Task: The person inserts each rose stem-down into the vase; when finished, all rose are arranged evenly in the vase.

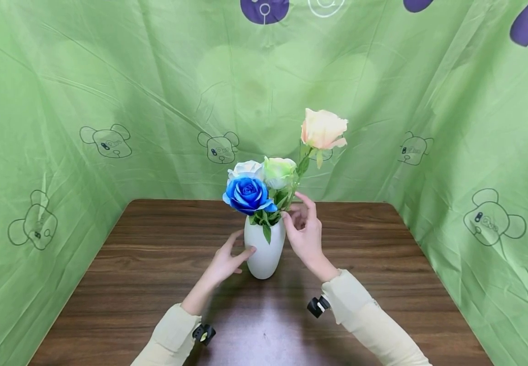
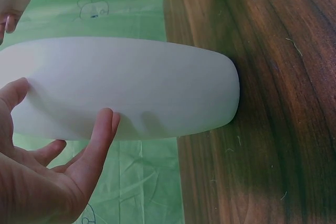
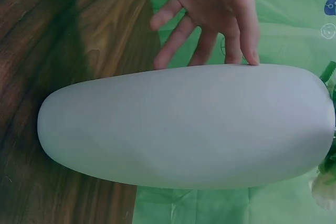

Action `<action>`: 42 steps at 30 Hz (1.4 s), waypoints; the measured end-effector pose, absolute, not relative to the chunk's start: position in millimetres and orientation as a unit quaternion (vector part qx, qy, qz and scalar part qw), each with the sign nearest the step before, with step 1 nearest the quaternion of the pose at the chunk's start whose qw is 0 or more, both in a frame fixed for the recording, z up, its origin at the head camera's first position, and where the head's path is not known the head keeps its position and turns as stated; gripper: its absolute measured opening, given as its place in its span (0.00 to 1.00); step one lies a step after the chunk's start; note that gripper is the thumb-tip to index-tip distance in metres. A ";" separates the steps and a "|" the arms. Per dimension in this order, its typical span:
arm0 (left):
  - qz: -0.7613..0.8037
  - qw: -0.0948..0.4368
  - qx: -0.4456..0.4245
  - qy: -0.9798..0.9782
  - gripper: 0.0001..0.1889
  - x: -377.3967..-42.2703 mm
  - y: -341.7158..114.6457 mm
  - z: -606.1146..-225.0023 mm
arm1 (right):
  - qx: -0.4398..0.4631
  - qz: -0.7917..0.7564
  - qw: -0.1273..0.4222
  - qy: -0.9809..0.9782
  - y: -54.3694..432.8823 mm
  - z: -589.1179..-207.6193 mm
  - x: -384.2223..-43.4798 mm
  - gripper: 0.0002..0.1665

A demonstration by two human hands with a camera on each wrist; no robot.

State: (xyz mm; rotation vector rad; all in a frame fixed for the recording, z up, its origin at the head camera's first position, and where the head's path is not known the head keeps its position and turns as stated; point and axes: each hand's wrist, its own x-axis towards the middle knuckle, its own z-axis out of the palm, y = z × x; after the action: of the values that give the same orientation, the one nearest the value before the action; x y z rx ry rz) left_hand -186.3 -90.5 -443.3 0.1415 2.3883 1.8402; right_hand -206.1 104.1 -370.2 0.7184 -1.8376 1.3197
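A white vase [image 1: 264, 254] stands upright on the wooden table. It holds a blue rose [image 1: 247, 194], a white rose [image 1: 247, 169], a pale green rose [image 1: 280, 172] and a taller peach rose [image 1: 323, 129] that leans right. My left hand [image 1: 224, 260] touches the vase's left side, its fingers spread; in the right wrist view the left hand [image 3: 215, 14] has fairly straight fingers against the wall. By the rim and green leaves [image 1: 266, 217] on the right is my right hand [image 1: 307, 231], thumb and index finger apart. Leaves partly hide its fingertips. The lower stems are inside the vase.
Brown wooden tabletop [image 1: 163, 254] surrounds the vase. Green fabric [image 1: 154, 101] printed with bear faces hangs behind and along both sides. A small black device [image 1: 204, 334] is worn at the left wrist and another black device [image 1: 317, 307] at the right wrist.
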 end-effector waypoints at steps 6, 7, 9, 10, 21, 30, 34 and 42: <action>0.605 0.064 0.046 0.792 0.34 -186.4 -90.7 -444.0 | 0.256 0.523 0.373 -0.722 105.3 -384.7 -216.1 0.30; 0.605 0.064 0.046 0.793 0.34 -186.4 -90.7 -444.1 | 0.253 0.525 0.373 -0.722 105.1 -385.9 -217.2 0.29; 0.605 0.063 0.048 0.792 0.34 -186.7 -90.6 -444.5 | 0.246 0.529 0.371 -0.723 104.3 -389.0 -218.3 0.29; 0.606 0.063 0.048 0.792 0.34 -186.7 -90.5 -444.7 | 0.241 0.531 0.369 -0.724 103.9 -390.6 -218.3 0.29; 0.607 0.062 0.049 0.791 0.34 -186.9 -89.6 -446.2 | 0.225 0.542 0.330 -0.739 94.7 -378.9 -192.1 0.20; 0.604 0.061 0.048 0.793 0.34 -187.9 -89.6 -446.0 | 0.133 0.678 0.314 -0.652 103.0 -353.7 -202.9 0.15; 0.602 0.063 0.047 0.794 0.34 -187.6 -89.5 -445.8 | 0.111 0.694 0.326 -0.632 105.1 -341.1 -206.9 0.17; 0.603 0.061 0.048 0.794 0.34 -188.2 -89.7 -446.1 | 0.145 0.658 0.343 -0.655 104.9 -331.0 -208.6 0.13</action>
State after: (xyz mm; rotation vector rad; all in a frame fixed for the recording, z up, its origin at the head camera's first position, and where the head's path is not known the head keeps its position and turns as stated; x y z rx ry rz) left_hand -188.2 -89.7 -446.1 0.1461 2.4021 1.8239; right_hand -208.6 104.9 -331.0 0.3773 -1.7015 1.7098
